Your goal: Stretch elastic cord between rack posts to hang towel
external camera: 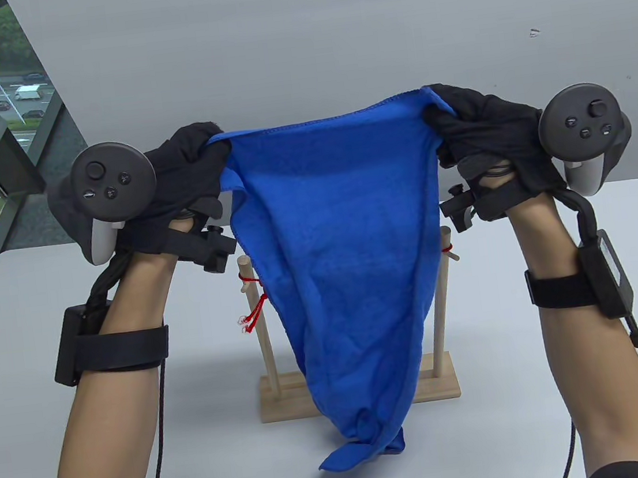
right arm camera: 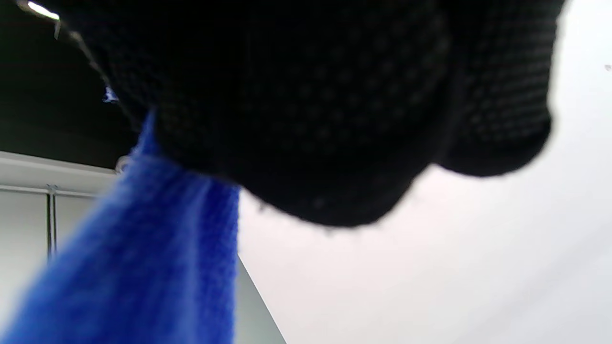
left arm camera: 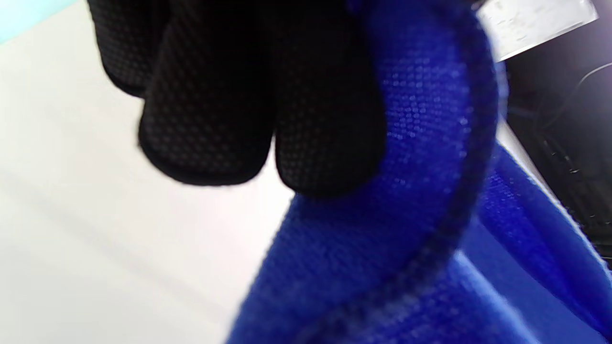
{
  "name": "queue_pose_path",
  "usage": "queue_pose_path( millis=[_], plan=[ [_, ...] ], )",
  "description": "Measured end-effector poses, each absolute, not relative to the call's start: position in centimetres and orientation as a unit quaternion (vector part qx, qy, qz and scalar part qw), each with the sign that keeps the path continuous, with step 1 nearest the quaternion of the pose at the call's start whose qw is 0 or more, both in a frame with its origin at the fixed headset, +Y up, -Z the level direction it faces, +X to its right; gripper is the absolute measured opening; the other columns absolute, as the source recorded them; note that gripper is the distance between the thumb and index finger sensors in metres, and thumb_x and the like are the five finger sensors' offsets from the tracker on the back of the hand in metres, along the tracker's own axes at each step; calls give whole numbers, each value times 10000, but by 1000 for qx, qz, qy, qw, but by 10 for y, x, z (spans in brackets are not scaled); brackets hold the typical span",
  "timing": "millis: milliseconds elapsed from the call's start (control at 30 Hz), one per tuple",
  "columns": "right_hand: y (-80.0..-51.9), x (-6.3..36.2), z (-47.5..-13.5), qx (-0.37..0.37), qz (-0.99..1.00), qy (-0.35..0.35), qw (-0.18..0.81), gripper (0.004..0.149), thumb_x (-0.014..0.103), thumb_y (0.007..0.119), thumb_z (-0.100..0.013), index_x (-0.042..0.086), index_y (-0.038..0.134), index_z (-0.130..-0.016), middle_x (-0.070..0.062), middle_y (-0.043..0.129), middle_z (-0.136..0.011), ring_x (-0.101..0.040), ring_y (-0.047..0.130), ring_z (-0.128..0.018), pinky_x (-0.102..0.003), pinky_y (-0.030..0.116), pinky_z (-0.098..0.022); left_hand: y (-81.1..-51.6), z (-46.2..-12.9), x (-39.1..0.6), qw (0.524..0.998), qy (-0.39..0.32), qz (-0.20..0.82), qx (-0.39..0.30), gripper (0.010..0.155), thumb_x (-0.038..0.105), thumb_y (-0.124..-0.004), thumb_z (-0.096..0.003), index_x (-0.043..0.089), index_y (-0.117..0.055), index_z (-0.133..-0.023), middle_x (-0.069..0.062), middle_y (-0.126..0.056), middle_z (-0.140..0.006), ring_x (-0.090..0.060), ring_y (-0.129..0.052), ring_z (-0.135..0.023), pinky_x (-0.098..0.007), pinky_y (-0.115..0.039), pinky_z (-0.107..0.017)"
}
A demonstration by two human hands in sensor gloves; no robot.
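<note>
A blue towel (external camera: 340,248) hangs spread between my two hands, above and in front of the wooden rack (external camera: 361,396). My left hand (external camera: 192,156) grips the towel's top left corner; my right hand (external camera: 455,117) grips its top right corner. The towel's lower end bunches on the table in front of the rack base. A red elastic cord (external camera: 249,279) is tied on the left post (external camera: 261,327) with a loose tail, and red cord also shows on the right post (external camera: 441,299). The cord's span between the posts is hidden behind the towel. The left wrist view shows gloved fingers (left arm camera: 229,95) on blue towel (left arm camera: 382,239); the right wrist view shows the same (right arm camera: 143,267).
The rack stands mid-table on a flat wooden base. A grey wall rises behind the white table (external camera: 547,397). A window is at the far left. Cables run from both wrist straps toward the table's near edge.
</note>
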State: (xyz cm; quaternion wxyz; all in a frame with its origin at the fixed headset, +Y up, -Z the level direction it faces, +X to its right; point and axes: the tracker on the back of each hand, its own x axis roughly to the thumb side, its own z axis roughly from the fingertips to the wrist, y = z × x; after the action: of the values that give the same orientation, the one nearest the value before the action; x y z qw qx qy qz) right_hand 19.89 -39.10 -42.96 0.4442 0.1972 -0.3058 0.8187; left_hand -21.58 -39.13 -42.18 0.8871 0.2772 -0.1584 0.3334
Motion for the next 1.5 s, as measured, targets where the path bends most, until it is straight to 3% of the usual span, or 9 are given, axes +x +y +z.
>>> queue_pose_path(
  millis=[300, 533, 767, 1200, 1500],
  plan=[
    [-433, 204, -455, 184, 845, -235, 443, 423, 385, 868, -385, 152, 929, -732, 28, 1042, -334, -132, 1037, -123, -401, 916, -228, -441, -443, -231, 907, -162, 336, 196, 420, 371, -938, -395, 119, -954, -731, 104, -1149, -354, -226, -1141, -335, -474, -862, -509],
    [-479, 210, -470, 193, 864, -125, 447, 424, 379, 862, -399, 146, 916, -749, 11, 1033, -362, -152, 1031, -151, -420, 902, -254, -479, -451, -237, 916, -170, 339, 129, 415, 359, -947, -394, 127, -954, -738, 85, -1147, -361, -245, -1127, -354, -495, -846, -523],
    [-530, 218, -471, 190, 872, -60, 446, 423, 375, 861, -401, 145, 913, -751, 8, 1028, -370, -152, 1025, -159, -422, 898, -260, -528, -457, -239, 924, -169, 340, 44, 416, 353, -951, -393, 136, -953, -748, 75, -1145, -362, -258, -1119, -358, -504, -838, -523],
    [-612, 226, -462, 169, 871, 6, 462, 413, 372, 865, -398, 135, 926, -730, 5, 1026, -358, -146, 1019, -145, -418, 898, -252, -606, -463, -240, 920, -156, 353, -64, 416, 349, -951, -394, 140, -952, -753, 69, -1146, -365, -264, -1114, -365, -507, -830, -528],
    [-652, 227, -460, 153, 866, 43, 474, 415, 369, 872, -393, 125, 928, -724, 3, 1026, -347, -141, 1017, -133, -415, 900, -244, -645, -462, -242, 916, -140, 364, -95, 418, 346, -954, -390, 137, -953, -753, 63, -1146, -361, -266, -1113, -357, -507, -829, -525]
  ],
)
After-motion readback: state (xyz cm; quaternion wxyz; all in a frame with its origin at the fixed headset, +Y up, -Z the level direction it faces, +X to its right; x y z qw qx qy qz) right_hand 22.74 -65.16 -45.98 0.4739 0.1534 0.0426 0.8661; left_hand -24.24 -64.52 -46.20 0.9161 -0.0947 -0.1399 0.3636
